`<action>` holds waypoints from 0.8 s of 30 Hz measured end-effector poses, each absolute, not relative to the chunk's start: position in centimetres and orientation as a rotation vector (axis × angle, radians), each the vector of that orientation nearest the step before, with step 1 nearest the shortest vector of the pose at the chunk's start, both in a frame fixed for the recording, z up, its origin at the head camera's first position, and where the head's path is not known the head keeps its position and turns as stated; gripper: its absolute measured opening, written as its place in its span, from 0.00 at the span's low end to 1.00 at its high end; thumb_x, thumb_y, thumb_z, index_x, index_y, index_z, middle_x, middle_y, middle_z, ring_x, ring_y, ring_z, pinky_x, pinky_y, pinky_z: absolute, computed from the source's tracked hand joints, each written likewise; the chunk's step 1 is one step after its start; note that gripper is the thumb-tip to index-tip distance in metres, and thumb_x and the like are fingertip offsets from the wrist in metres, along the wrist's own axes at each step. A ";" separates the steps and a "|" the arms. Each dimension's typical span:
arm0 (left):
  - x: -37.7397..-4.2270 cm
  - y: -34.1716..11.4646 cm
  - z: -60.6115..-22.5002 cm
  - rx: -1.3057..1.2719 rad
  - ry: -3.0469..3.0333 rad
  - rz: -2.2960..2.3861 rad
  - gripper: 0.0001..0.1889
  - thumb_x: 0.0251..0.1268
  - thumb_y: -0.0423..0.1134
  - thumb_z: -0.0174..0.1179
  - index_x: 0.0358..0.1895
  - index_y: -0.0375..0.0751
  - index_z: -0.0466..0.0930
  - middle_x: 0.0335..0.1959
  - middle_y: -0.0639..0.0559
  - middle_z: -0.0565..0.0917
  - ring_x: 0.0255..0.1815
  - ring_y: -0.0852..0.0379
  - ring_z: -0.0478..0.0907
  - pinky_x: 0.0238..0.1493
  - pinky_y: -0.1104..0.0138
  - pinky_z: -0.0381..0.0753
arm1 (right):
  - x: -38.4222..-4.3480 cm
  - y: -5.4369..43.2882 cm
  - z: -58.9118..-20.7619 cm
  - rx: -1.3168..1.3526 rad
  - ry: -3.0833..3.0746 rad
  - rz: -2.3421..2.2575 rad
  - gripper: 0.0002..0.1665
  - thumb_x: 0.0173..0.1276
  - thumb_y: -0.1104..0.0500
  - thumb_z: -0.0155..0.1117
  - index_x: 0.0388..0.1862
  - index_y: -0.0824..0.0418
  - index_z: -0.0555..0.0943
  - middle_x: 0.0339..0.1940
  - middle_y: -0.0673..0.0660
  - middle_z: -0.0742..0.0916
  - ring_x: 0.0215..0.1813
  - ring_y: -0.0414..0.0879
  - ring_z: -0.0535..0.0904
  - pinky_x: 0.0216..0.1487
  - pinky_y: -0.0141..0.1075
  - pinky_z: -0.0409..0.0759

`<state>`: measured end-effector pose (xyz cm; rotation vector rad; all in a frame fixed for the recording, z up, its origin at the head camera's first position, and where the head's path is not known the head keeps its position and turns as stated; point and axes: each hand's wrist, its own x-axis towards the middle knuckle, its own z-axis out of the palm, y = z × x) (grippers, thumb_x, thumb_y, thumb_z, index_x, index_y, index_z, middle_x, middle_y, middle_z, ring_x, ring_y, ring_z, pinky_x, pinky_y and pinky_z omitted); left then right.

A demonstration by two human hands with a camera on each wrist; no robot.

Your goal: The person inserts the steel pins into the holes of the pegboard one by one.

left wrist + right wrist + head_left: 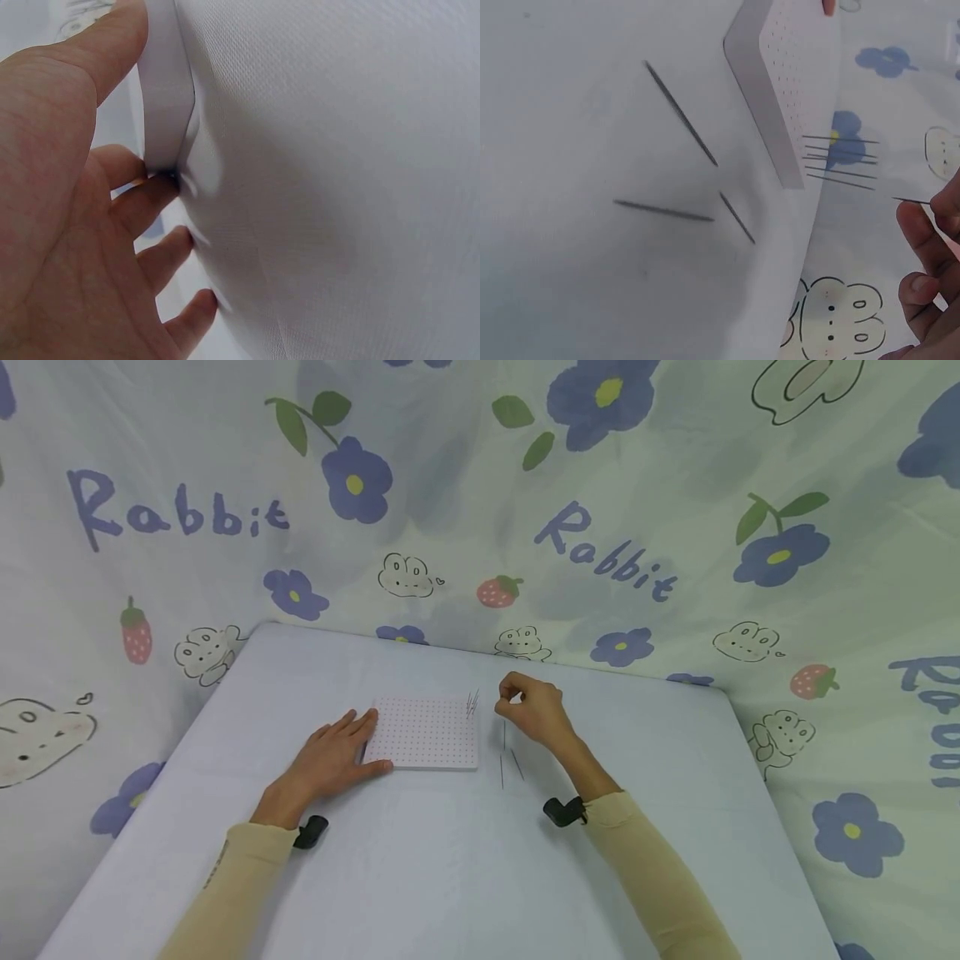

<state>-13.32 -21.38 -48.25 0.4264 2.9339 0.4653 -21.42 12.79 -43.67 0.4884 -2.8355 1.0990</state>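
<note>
A white board (pixel 420 739) with a grid of small holes lies on the table. My left hand (pixel 330 762) rests at its left side, fingers spread, thumb along the front edge; in the left wrist view the fingertips touch the board's side (pixel 166 97) and the tablecloth. Several thin dark needles (pixel 841 157) stand in the board near its far right corner. Right of the board, my right hand (pixel 536 708) pinches another needle (pixel 910 200) between thumb and forefinger, apart from the board. Three loose needles (pixel 680 112) lie on the cloth below that hand.
A white cloth (pixel 420 860) covers the table. Behind its far edge hangs a patterned curtain (pixel 450 468) with rabbits, flowers and strawberries. Each wrist carries a small black camera (pixel 562 812).
</note>
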 end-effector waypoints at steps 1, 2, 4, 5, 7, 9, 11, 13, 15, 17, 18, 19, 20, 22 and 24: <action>-13.3 -21.4 -48.3 0.425 2.933 0.466 0.51 0.66 0.66 0.59 0.79 0.33 0.53 0.80 0.39 0.57 0.80 0.34 0.50 0.74 0.36 0.52 | -21.5 12.6 -43.8 0.489 -2.835 1.118 0.04 0.59 0.56 0.65 0.33 0.47 0.80 0.36 0.44 0.87 0.42 0.48 0.80 0.53 0.49 0.73; -13.3 -21.4 -48.3 0.425 2.934 0.465 0.51 0.66 0.65 0.60 0.79 0.33 0.53 0.80 0.39 0.57 0.80 0.34 0.50 0.74 0.36 0.52 | -21.6 12.5 -43.8 0.491 -2.837 1.139 0.04 0.59 0.56 0.65 0.33 0.47 0.80 0.36 0.45 0.87 0.42 0.48 0.80 0.50 0.47 0.75; -13.4 -21.4 -48.3 0.422 2.933 0.464 0.51 0.66 0.65 0.60 0.79 0.33 0.53 0.80 0.39 0.57 0.80 0.33 0.50 0.74 0.36 0.52 | -21.8 12.2 -44.1 0.491 -2.843 1.176 0.04 0.60 0.56 0.65 0.34 0.47 0.81 0.37 0.45 0.87 0.42 0.48 0.80 0.44 0.43 0.78; -13.4 -21.4 -48.3 0.420 2.934 0.465 0.51 0.66 0.65 0.60 0.79 0.34 0.53 0.80 0.39 0.57 0.80 0.33 0.50 0.74 0.36 0.52 | -22.0 12.0 -44.3 0.494 -2.846 1.196 0.04 0.60 0.56 0.65 0.34 0.48 0.81 0.37 0.46 0.87 0.41 0.47 0.79 0.41 0.41 0.78; -13.4 -21.4 -48.3 0.418 2.934 0.467 0.51 0.65 0.65 0.60 0.79 0.34 0.53 0.80 0.39 0.57 0.80 0.33 0.50 0.74 0.35 0.52 | -22.2 11.8 -44.6 0.496 -2.859 1.221 0.04 0.61 0.56 0.66 0.35 0.48 0.82 0.38 0.46 0.87 0.39 0.46 0.79 0.36 0.39 0.78; -13.4 -21.4 -48.3 0.417 2.935 0.471 0.51 0.65 0.66 0.60 0.79 0.34 0.53 0.80 0.39 0.57 0.80 0.33 0.51 0.74 0.35 0.52 | -22.4 11.6 -44.9 0.493 -2.876 1.233 0.03 0.61 0.56 0.66 0.35 0.48 0.82 0.38 0.46 0.87 0.37 0.45 0.79 0.33 0.37 0.77; -13.4 -21.4 -48.3 0.418 2.937 0.469 0.51 0.65 0.66 0.60 0.79 0.34 0.53 0.80 0.39 0.57 0.80 0.33 0.51 0.74 0.36 0.52 | -22.6 11.4 -45.1 0.496 -2.894 1.239 0.04 0.61 0.55 0.66 0.36 0.50 0.83 0.38 0.46 0.87 0.36 0.45 0.79 0.30 0.36 0.76; -13.4 -21.4 -48.4 0.419 2.938 0.465 0.51 0.65 0.66 0.60 0.79 0.34 0.53 0.80 0.38 0.57 0.80 0.33 0.51 0.74 0.36 0.52 | -22.7 11.1 -45.2 0.497 -2.912 1.240 0.05 0.61 0.55 0.67 0.37 0.51 0.84 0.38 0.46 0.87 0.36 0.46 0.79 0.29 0.36 0.75; -13.4 -21.4 -48.4 0.419 2.939 0.461 0.51 0.65 0.66 0.60 0.79 0.33 0.53 0.80 0.39 0.57 0.80 0.34 0.51 0.74 0.36 0.52 | -22.7 10.9 -45.4 0.501 -2.929 1.222 0.06 0.61 0.55 0.67 0.37 0.51 0.84 0.38 0.45 0.87 0.37 0.46 0.79 0.30 0.37 0.75; -13.4 -21.4 -48.4 0.418 2.940 0.458 0.51 0.65 0.67 0.60 0.79 0.33 0.53 0.80 0.39 0.57 0.80 0.34 0.51 0.74 0.36 0.52 | -22.9 10.6 -45.5 0.510 -2.941 1.196 0.06 0.61 0.54 0.66 0.37 0.51 0.85 0.38 0.44 0.87 0.38 0.45 0.79 0.33 0.38 0.75; -13.4 -21.4 -48.4 0.416 2.940 0.461 0.51 0.65 0.67 0.60 0.79 0.33 0.53 0.80 0.39 0.57 0.80 0.34 0.51 0.74 0.36 0.52 | -23.0 10.5 -45.6 0.513 -2.947 1.180 0.06 0.61 0.54 0.66 0.38 0.50 0.85 0.38 0.44 0.87 0.39 0.45 0.79 0.35 0.39 0.75; -13.4 -21.4 -48.3 0.415 2.941 0.461 0.51 0.65 0.66 0.60 0.79 0.33 0.53 0.80 0.39 0.57 0.80 0.34 0.51 0.74 0.36 0.52 | -23.0 10.4 -45.7 0.514 -2.952 1.163 0.06 0.61 0.54 0.66 0.38 0.50 0.85 0.38 0.43 0.87 0.38 0.45 0.79 0.38 0.41 0.75; -13.4 -21.4 -48.3 0.414 2.942 0.462 0.51 0.65 0.67 0.60 0.79 0.33 0.53 0.80 0.39 0.58 0.80 0.34 0.51 0.74 0.36 0.53 | -23.1 10.3 -45.8 0.512 -2.959 1.146 0.06 0.61 0.53 0.66 0.37 0.49 0.84 0.38 0.43 0.87 0.38 0.44 0.79 0.40 0.43 0.74; -13.4 -21.4 -48.3 0.414 2.943 0.463 0.51 0.65 0.67 0.60 0.79 0.33 0.53 0.80 0.39 0.58 0.80 0.34 0.51 0.74 0.36 0.53 | -23.2 10.1 -45.9 0.510 -2.971 1.124 0.05 0.61 0.53 0.66 0.37 0.48 0.84 0.38 0.43 0.87 0.38 0.44 0.79 0.47 0.48 0.72; -13.4 -21.4 -48.2 0.413 2.941 0.465 0.51 0.65 0.67 0.60 0.79 0.33 0.53 0.80 0.39 0.58 0.80 0.34 0.51 0.74 0.36 0.53 | -23.3 10.0 -46.0 0.506 -2.986 1.104 0.05 0.62 0.52 0.66 0.36 0.48 0.84 0.38 0.43 0.87 0.38 0.44 0.79 0.50 0.52 0.71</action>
